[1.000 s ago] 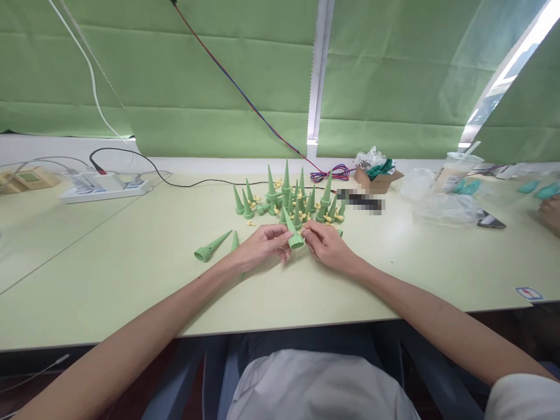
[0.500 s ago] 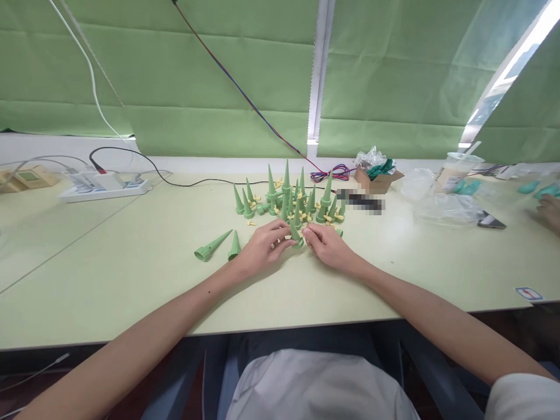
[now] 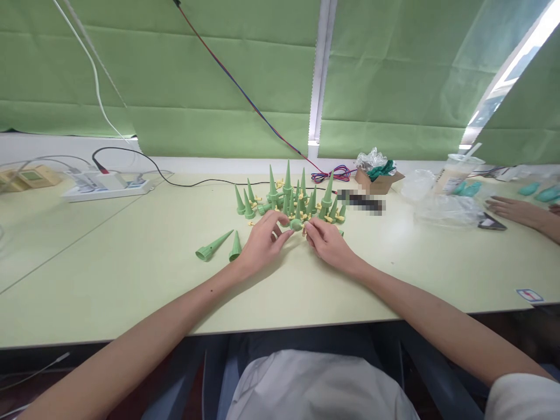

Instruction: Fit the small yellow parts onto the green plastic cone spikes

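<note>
My left hand (image 3: pixel 263 239) grips a green plastic watering spike (image 3: pixel 296 224) between thumb and fingers, its round end turned toward me. Close on its right, my right hand (image 3: pixel 326 242) pinches a small yellow valve (image 3: pixel 303 228) against the spike's side; the fingertips partly cover it. Behind both hands, many green spikes (image 3: pixel 287 178) stand upright in a cluster with yellow valves (image 3: pixel 258 199) among them. Two more spikes lie left of my left hand: a longer one (image 3: pixel 214 245) and a shorter one (image 3: pixel 235 246).
A power strip (image 3: pixel 107 189) with plugs stands at the back left. Toward the back right are a small cardboard box (image 3: pixel 380 182), a plastic cup (image 3: pixel 450 175), clear bags (image 3: pixel 448 210) and a phone (image 3: pixel 491 221). Another person's hand (image 3: pixel 516 210) rests at the far right.
The spike in my left hand has tipped from upright so its round end faces me, and both hands rose slightly. The other person's hand has reached left onto the table.
</note>
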Tool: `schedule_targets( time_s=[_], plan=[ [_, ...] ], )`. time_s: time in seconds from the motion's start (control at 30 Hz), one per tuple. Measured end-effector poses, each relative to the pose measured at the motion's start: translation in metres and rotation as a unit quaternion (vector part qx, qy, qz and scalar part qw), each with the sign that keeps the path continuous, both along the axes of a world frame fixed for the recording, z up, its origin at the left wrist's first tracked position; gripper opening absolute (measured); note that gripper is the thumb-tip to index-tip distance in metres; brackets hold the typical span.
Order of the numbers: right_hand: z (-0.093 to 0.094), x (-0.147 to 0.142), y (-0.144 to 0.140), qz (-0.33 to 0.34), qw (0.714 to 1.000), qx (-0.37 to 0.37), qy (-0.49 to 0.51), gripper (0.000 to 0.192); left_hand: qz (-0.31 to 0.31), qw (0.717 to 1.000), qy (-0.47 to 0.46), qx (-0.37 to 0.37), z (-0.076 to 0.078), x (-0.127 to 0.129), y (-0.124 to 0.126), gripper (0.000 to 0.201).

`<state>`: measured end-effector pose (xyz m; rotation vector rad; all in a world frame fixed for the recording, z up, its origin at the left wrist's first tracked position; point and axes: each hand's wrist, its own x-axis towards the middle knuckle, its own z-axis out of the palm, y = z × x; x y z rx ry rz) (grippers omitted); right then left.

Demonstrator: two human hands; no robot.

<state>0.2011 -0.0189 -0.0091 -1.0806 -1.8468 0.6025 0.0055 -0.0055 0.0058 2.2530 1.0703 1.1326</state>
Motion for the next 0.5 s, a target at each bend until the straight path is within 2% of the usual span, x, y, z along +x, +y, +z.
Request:
schedule_targets(
  time_s=[0.13,0.27,0.37,0.5],
  plan=[
    [0.0001,0.0017,-0.0006,0.001,1.0,0.015,0.002,0.036,-0.009,0.994,-0.03,-0.103,0.0057,0.0014,-0.0022,0.036],
    [-0.0005,0.0022,0.0003,0.002,1.0,0.031,-0.001,0.031,-0.025,0.974,-0.048,-0.22,0.0091,0.0012,-0.0017,0.052],
    [-0.0005,0.0022,0.0004,0.004,0.999,0.041,0.001,0.03,-0.046,0.96,-0.056,-0.271,0.0088,0.0006,-0.0004,0.058],
    [-0.001,0.0023,0.0006,0.01,0.999,0.042,0.002,0.028,-0.092,0.945,-0.076,-0.305,0.0062,0.0002,0.0006,0.054]
  ],
)
